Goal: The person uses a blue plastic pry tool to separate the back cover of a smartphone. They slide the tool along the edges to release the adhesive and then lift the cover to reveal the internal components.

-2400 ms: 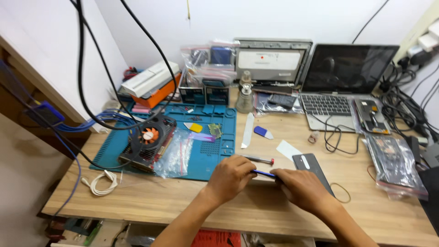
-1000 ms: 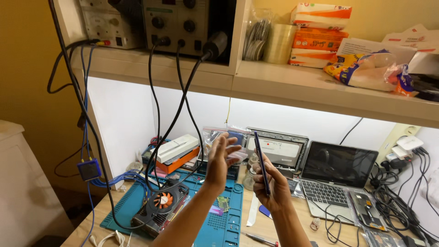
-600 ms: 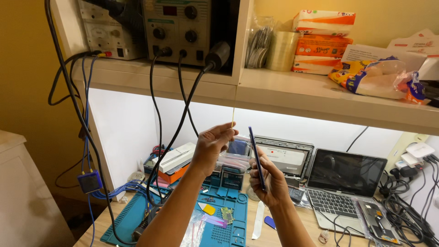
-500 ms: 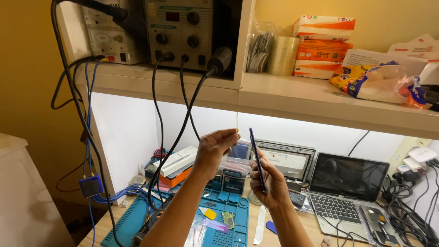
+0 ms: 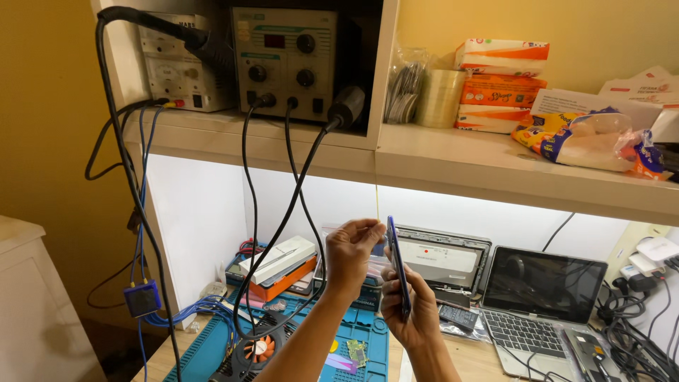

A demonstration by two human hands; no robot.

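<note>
Item: my right hand [image 5: 414, 311] clasps a slim phone [image 5: 397, 265] edge-on, upright. My left hand [image 5: 351, 251], just beside it, pinches a thin strip [image 5: 377, 205] rising above the phone's top edge.

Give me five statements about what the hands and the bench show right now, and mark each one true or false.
1. The right hand holds a slim phone edge-on to the camera. True.
2. The left hand rests flat on the blue mat. False: it is raised, its fingertips pinched at the phone's top edge.
3. A laptop stands open on the bench to the right. True.
4. The shelf above the bench is bare. False: it carries boxes, a tape roll and a bag.
5. Black cables hang from the station on the shelf. True.
</note>
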